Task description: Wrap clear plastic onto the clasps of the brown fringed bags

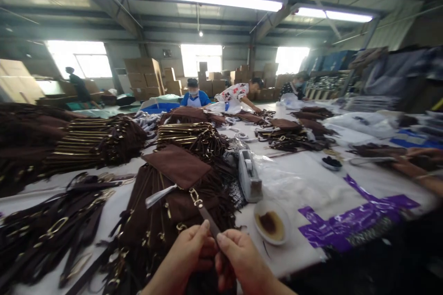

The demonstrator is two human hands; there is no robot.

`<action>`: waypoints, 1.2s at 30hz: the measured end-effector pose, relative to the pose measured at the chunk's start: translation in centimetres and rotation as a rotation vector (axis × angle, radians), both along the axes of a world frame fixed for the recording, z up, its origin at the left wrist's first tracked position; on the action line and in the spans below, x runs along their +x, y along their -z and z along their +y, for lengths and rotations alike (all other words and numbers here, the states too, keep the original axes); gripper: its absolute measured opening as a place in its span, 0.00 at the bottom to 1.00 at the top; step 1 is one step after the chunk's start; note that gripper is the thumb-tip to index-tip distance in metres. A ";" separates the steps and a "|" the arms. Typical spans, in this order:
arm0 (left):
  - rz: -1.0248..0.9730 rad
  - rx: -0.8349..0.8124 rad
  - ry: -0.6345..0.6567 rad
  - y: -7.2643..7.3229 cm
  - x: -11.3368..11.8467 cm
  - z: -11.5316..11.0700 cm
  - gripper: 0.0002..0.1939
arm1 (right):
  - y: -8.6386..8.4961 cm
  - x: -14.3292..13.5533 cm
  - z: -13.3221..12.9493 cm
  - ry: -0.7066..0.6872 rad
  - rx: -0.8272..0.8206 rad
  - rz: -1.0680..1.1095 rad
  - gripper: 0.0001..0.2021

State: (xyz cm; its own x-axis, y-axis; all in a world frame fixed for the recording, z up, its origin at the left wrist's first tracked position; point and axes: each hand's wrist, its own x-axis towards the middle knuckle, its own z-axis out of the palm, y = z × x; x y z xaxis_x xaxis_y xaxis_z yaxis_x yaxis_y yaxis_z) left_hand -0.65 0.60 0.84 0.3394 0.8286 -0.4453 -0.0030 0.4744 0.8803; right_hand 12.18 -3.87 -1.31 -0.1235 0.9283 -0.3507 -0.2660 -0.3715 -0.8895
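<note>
At the near edge of the bench (294, 260), the left hand (194, 245) and right hand (240, 251) pinch side by side, thumbs (225, 242) uppermost, fingers (208, 245) curled, forearms (166, 273) slanting inward.

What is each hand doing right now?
Left hand: closed, pinching the brown strap.
Right hand: closed, pinching the same strap, nearer the wearer.

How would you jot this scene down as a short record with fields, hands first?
Left hand: pinching a brown strap
Right hand: gripping the same strap
Strap's far end: gold clasp by the edge of a brown pouch; attachment unclear
To the left: loose straps with gold hardware
To the right: tape dispenser, white bowl, purple plastic
Background: person in blue, cardboard boxes
</note>
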 end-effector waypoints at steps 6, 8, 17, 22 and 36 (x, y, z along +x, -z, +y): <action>-0.344 -0.210 -0.453 1.9 1.8 2.6 0.04 | -1.4 1.8 -1.0 -0.065 0.260 -0.538 0.12; -0.387 -0.202 -0.387 3.1 1.8 3.4 0.04 | -1.8 4.5 -1.6 0.061 0.381 -0.659 0.11; -0.330 -0.156 -0.188 6.5 1.6 4.3 0.34 | -2.8 15.6 2.0 0.449 0.366 -0.860 0.12; -0.352 -0.146 -0.191 5.6 0.5 3.8 0.31 | -4.5 12.8 4.9 0.298 0.463 -0.868 0.10; -0.358 -0.104 -0.158 5.4 -1.0 3.1 0.25 | -1.0 6.5 14.0 -0.043 0.339 -1.271 0.19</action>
State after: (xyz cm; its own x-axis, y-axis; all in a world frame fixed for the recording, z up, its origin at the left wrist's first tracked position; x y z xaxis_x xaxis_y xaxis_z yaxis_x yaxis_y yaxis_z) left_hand -1.65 3.72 -4.53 0.3605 0.8394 -0.4067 -0.3805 0.5304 0.7575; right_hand 18.71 10.08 -0.30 0.0861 0.9963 0.0047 0.8264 -0.0687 -0.5589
